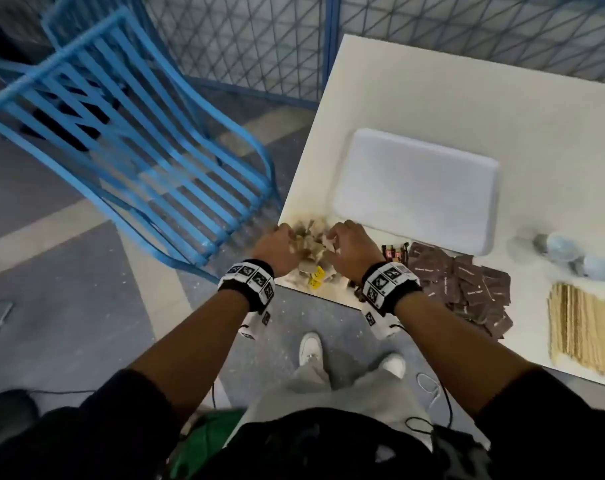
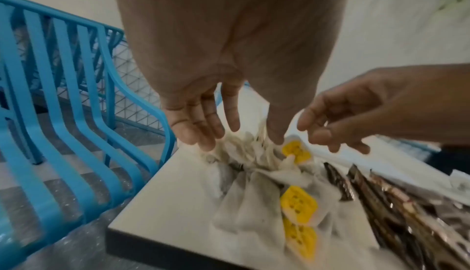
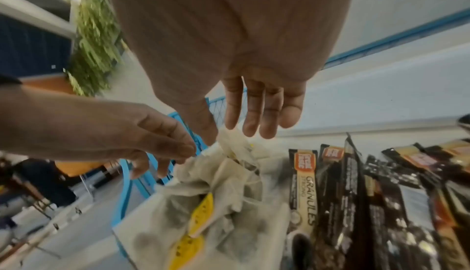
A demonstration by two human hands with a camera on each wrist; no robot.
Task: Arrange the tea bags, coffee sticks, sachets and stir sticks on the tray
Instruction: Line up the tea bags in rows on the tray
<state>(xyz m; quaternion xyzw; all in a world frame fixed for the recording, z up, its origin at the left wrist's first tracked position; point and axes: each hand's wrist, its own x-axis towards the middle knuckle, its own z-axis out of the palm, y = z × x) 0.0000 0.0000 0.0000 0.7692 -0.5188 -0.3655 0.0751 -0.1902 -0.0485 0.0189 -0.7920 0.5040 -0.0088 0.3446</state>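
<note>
Both my hands over tea bags (image 1: 313, 261) heap at worktop (image 1: 432, 95) corner, just near-left of tray (image 1: 415, 192). Left hand (image 1: 277, 245) fingers straight, grazing heap; right hand (image 1: 351, 245) pinching one bag. Lift singly; strings look tangled, tags may drag neighbours.

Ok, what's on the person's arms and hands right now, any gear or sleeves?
Both hands are bare. The left hand and right hand each have a black wrist band carrying white blocks printed with black square fiducial markers. Dark sleeves are pushed up past the forearms. Thin black cables hang near the waist.
</note>
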